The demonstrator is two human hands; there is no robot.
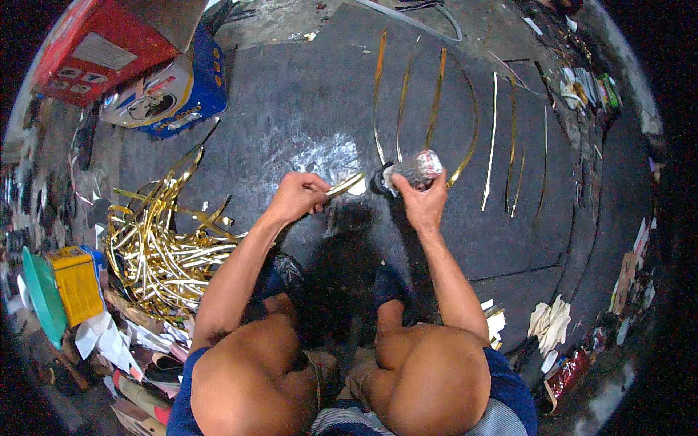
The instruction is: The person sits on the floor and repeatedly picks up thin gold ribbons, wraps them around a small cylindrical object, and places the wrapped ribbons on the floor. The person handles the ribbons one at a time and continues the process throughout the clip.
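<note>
Head view, left hand: the left hand (pixel 297 196) is seen closed in a pinch around one end of a gold metal strip (pixel 345 184), just above the dark floor mat (pixel 291 109).
Head view, strip relative to grip: the strip is held at its left end; the rest juts out past the fingers toward the right hand.
Head view, strip axis: the long axis is set nearly level across the picture, rising slightly to the right, with the free tip pointed at the tool.
Head view, right hand: the right hand (pixel 422 200) is wrapped shut around a small power tool (pixel 407 171), whose body is covered in pale wrapping.
Head view, tool: its dark head is turned left, and is met by the strip's tip; whether the two touch cannot be told.
Head view, left side: a tangled heap of gold strips (pixel 163 247) is seen beside the left forearm, well apart from the held strip.
Head view, beyond the hands: curved gold strips (pixel 436 94) are laid out singly on the mat, long axes running away from the person.
Head view, lower edge: both bare knees are seen, with feet set under the hands.
</note>
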